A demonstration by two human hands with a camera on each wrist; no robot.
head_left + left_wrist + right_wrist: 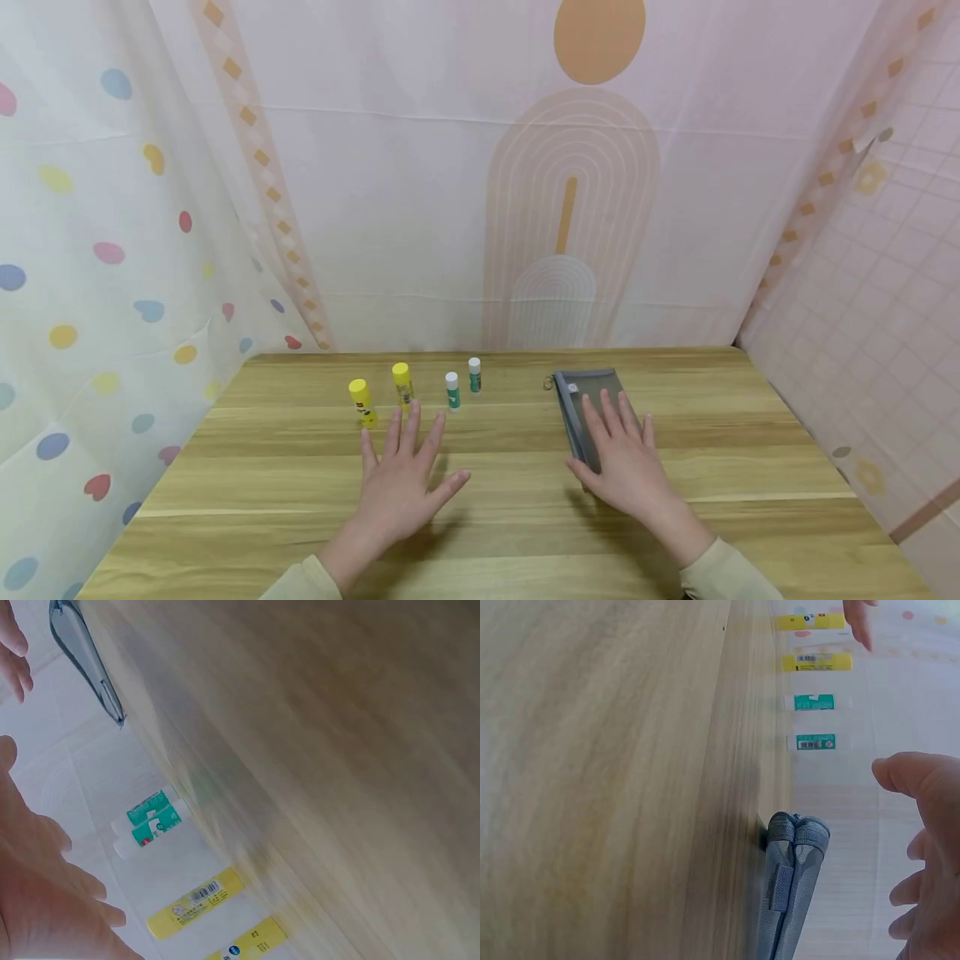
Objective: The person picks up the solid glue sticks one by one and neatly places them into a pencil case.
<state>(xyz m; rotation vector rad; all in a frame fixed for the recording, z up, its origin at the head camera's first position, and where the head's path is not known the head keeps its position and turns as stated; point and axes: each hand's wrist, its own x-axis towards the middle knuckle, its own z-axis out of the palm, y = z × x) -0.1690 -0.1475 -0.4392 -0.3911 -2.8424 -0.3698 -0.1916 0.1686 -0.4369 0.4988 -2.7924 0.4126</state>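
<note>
My left hand (401, 487) is spread flat above the table, fingers straight, holding nothing. Just beyond its fingertips stand two yellow glue sticks, one at the far left (362, 403) and one beside it (403, 382). To their right are two smaller white-capped green glue sticks, a nearer one (453, 392) and a farther one (475, 375). All of them stand upright. Over a grey mesh zip pouch (592, 400) my right hand (628, 467) spreads its fingers, hiding part of it. In the right wrist view a gap shows between this hand and the pouch (799, 862).
The wooden table (510, 533) reaches back to a pale patterned curtain (405, 208). A dotted cloth (112, 333) hangs at the left, and a checked one (885, 317) at the right. A small ring (548, 382) sits at the pouch's far left corner.
</note>
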